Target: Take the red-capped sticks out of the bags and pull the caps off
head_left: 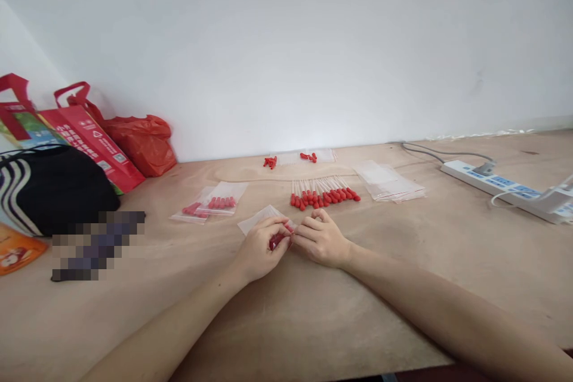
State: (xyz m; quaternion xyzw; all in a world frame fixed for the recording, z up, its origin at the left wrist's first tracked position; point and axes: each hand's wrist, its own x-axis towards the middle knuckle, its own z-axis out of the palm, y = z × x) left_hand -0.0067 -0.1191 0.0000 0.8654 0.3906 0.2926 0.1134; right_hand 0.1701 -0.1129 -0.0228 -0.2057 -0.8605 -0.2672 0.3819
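My left hand [260, 245] and my right hand [320, 237] meet at the middle of a wooden table [403, 286], fingers pinched together. Between them they hold a small clear plastic bag [261, 216] with red-tipped sticks [277, 240] at its mouth. Just beyond my hands lies a row of several loose red-tipped sticks [324, 192]. To the left lie two filled clear bags [210, 203] with red tips inside. A pile of empty clear bags [388, 182] rests to the right of the loose sticks.
More red-tipped pieces [290, 159] lie by the white wall. A white power strip [510, 188] with cables sits far right. Red shopping bags [87, 131], a red plastic bag [143, 142] and a black striped bag [49, 188] crowd the left.
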